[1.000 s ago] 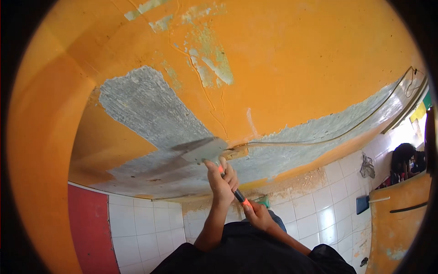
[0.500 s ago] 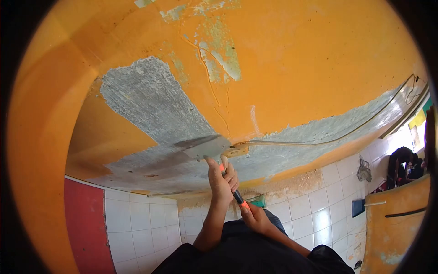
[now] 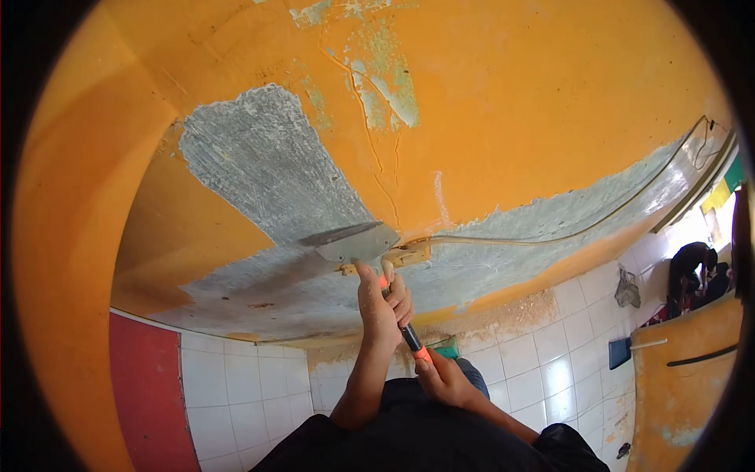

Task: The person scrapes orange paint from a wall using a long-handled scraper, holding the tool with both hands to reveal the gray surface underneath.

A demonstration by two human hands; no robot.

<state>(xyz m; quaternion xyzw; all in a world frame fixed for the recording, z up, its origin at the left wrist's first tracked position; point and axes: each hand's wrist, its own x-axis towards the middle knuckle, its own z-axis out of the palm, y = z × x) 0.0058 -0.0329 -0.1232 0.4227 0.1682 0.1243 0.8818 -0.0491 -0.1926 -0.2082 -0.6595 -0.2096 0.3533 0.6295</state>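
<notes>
A wide metal scraper with a black and orange handle lies with its blade against the wall, at the edge between bare grey plaster and orange paint. My left hand is closed round the upper part of the handle, just below the blade. Lower down, my right hand grips the handle's orange end. A small orange-yellow box on the wall sits just right of the blade, and a cable runs from it to the right.
A red panel stands at the lower left beside white tiles. At the right, a person in dark clothes bends near a bright opening. A grey plastic bag hangs on the tiles above a dark blue object.
The view has shifted slightly, and the blade is a little higher in it, at a slightly different tilt. Both hands keep their hold on the handle.
</notes>
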